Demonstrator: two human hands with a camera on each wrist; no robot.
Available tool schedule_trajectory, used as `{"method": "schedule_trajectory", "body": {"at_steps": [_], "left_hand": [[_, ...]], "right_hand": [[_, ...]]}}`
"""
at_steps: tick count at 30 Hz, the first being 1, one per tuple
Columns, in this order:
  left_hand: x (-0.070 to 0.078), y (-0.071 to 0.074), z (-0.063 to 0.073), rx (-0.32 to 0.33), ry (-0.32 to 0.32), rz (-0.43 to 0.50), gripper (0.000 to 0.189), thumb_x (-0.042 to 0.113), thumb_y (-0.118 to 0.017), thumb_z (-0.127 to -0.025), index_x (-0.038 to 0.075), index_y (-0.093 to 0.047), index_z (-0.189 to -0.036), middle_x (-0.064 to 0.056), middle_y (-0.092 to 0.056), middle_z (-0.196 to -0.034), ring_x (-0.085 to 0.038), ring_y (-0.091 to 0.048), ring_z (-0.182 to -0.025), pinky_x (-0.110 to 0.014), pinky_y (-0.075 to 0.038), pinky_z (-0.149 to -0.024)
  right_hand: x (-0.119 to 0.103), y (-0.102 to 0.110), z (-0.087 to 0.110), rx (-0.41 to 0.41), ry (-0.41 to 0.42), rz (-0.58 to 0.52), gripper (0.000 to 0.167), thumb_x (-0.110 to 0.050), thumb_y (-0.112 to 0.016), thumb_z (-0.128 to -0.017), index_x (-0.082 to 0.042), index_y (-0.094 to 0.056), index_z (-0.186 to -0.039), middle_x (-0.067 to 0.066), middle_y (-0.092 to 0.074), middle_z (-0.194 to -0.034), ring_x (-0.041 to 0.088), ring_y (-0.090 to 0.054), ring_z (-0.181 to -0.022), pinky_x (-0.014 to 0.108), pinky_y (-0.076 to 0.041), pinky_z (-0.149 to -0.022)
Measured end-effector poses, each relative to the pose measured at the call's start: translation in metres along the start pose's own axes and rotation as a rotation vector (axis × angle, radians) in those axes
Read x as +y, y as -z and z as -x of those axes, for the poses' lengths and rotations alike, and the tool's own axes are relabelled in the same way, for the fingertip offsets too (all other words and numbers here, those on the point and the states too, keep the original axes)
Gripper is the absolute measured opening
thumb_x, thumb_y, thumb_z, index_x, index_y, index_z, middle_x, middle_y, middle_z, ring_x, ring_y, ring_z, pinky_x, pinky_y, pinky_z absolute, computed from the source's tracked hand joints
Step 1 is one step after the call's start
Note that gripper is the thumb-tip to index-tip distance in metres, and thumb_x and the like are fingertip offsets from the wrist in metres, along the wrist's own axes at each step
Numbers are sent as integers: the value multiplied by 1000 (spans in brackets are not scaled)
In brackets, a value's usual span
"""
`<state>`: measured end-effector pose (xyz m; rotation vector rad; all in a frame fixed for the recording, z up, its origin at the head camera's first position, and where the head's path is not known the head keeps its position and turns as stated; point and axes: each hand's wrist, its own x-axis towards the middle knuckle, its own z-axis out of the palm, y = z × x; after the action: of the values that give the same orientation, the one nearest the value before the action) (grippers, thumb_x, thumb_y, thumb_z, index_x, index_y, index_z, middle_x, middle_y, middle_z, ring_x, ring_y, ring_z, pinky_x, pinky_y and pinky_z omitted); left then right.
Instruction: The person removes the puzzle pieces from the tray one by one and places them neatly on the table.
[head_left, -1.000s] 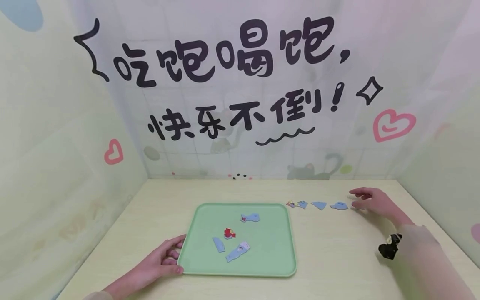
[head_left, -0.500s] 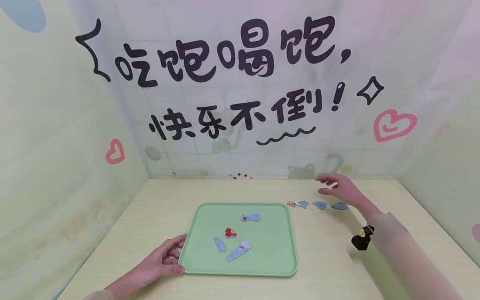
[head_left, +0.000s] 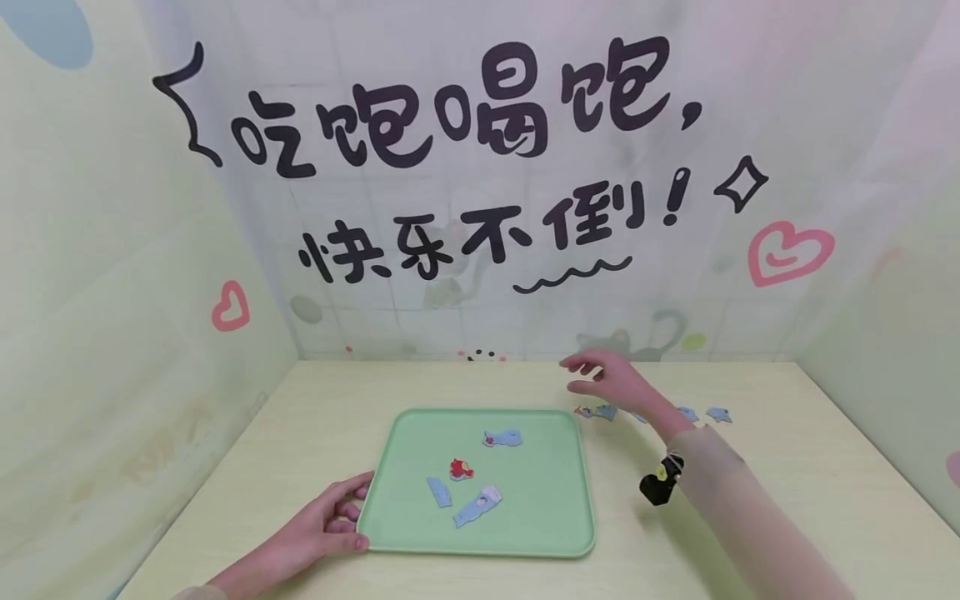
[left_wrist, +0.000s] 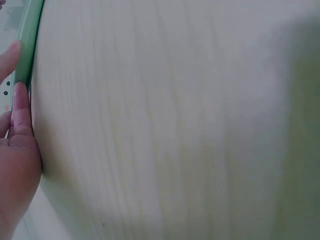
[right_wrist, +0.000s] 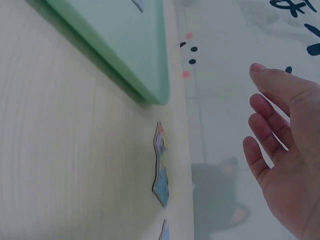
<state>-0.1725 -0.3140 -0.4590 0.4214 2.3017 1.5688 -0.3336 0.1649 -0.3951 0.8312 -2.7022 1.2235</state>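
In the head view my left hand holds the left edge of the green tray, with the thumb at its front-left corner. Four-sided and flat, the tray carries several puzzle pieces: a red one, a plain blue one, a long blue one and another blue one. My right hand hovers past the tray's back-right corner, fingers loosely bent and holding nothing. Below it, a row of pieces lies on the table, including a joined-looking pair; the forearm partly covers the row.
The pale wood table meets a printed cloth backdrop at its back edge, with cloth sides left and right. A black camera mount hangs at my right wrist. Further right in the row lies a blue piece.
My right hand has swept left along the row, from its right end to near the tray's corner. The row's rightmost piece now shows. My left hand and the tray have stayed put.
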Motion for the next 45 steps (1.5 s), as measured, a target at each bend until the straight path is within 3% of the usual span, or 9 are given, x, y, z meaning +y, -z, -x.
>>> {"method": "schedule_trajectory", "body": {"at_steps": [9, 20, 25, 33, 45], "left_hand": [[2, -1, -1, 3, 0, -6, 93, 14, -77, -84, -2, -19, -155, -24, -32, -141, -1, -48, -100, -16, -50, -84], [1, -1, -2, 5, 1, -17, 93, 15, -78, -83, -2, -21, -155, -24, -33, -140, 0, -47, -99, -16, -50, -83], [0, -1, -2, 12, 1, -15, 93, 15, -78, -83, -2, -21, -155, -23, -33, -139, 0, -47, -99, -15, -50, -82], [-1, -2, -2, 12, -1, -15, 94, 15, -78, -83, -2, -21, -155, -24, -32, -140, 0, -47, -99, -15, -50, -83], [-1, -1, 0, 4, -10, -4, 94, 14, -77, -84, -3, -19, -155, -24, -32, -142, -1, -49, -100, -16, -51, -83]], "right_hand": [[-18, -42, -16, -90, 45, -47, 37, -14, -73, -89, -7, -66, -125, 15, -66, -126, 37, -58, -110, 56, -48, -94], [-24, -76, -19, -165, 35, -37, 35, -11, -71, -90, -12, -67, -124, 7, -68, -124, 31, -58, -110, 44, -51, -93], [-28, -83, -16, -196, 21, -61, 36, -9, -72, -88, -10, -67, -124, 9, -67, -124, 31, -58, -111, 47, -51, -95], [-28, -96, -10, -226, -65, -3, 39, -13, -77, -83, -15, -69, -121, 1, -68, -121, 18, -57, -107, 36, -47, -94], [-28, -105, -8, -233, -54, 34, 28, -8, -77, -83, -15, -75, -110, 0, -67, -106, 15, -57, -99, 36, -47, -90]]}}
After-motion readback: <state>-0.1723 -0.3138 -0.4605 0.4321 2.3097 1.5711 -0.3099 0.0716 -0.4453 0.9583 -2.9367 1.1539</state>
